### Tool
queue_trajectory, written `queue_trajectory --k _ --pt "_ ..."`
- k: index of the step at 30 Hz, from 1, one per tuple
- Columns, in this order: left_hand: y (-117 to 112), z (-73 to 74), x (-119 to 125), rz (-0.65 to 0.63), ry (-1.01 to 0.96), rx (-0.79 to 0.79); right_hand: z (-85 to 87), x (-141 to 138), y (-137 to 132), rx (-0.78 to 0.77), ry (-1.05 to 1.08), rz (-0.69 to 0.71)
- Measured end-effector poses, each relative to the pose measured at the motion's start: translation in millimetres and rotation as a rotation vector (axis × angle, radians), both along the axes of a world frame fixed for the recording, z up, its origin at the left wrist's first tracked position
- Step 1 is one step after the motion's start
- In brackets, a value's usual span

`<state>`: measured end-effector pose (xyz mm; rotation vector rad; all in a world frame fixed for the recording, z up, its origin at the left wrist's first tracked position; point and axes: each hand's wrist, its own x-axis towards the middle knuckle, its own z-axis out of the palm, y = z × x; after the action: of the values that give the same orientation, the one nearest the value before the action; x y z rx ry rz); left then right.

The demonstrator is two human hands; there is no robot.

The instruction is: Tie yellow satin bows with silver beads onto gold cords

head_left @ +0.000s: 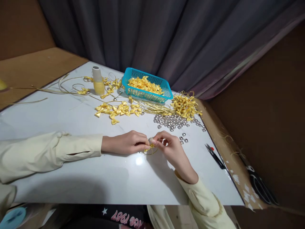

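Note:
My left hand [132, 141] comes in from the left, its fingers pinched on a small yellow ribbon bow [148, 149] with a thin gold cord looped below it. From the right, my right hand [170, 148] pinches the gold cord beside the bow, thumb against forefinger. The fingertips of both hands almost meet and partly cover the bow and cord. Just beyond my right hand lie a few loose silver heart-shaped charms [184, 139], with a larger spread of charms [170, 121] behind them.
A blue basket [147, 95] of yellow bows stands at the back. Near it are loose bows [119, 109], gold cords [157, 108], a bundle of corded bows [184, 105] and a grey-topped yellow spool [97, 81]. Small snips [215, 157] and black scissors [260, 187] lie right.

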<state>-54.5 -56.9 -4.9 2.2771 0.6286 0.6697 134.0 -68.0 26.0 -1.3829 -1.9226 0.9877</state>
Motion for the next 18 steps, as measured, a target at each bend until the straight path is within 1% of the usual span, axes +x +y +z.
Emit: queue_trajectory --k 3,5,7,9,11,14,16,18 --pt "-0.2 -0.1 -0.3 0.003 -0.012 0.006 -2.2 1.9 -0.9 0.083 -0.004 0.020" --pt "-0.3 -0.5 -0.5 0.013 -0.026 0.018 -2.7 4.6 -1.0 0.089 0.008 0.045" --pt "-0.3 -0.7 -0.7 0.026 -0.037 0.023 -2.5 8.4 -0.1 0.043 0.059 0.069" --pt "-0.3 -0.3 -0.7 0.038 -0.033 0.016 -1.6 13.1 1.9 -0.052 0.145 0.068" --pt "-0.3 0.6 -0.5 0.046 -0.027 0.007 -0.5 17.8 4.6 -0.164 0.224 0.036" --pt "-0.5 2.1 -0.3 0.055 -0.037 0.006 1.7 23.3 7.6 -0.304 0.275 -0.020" --pt "-0.6 2.5 -0.4 0.066 -0.048 0.010 3.3 25.9 7.6 -0.324 0.260 -0.045" --pt "-0.8 2.7 -0.5 0.085 -0.062 0.014 5.1 28.5 5.8 -0.266 0.207 -0.071"
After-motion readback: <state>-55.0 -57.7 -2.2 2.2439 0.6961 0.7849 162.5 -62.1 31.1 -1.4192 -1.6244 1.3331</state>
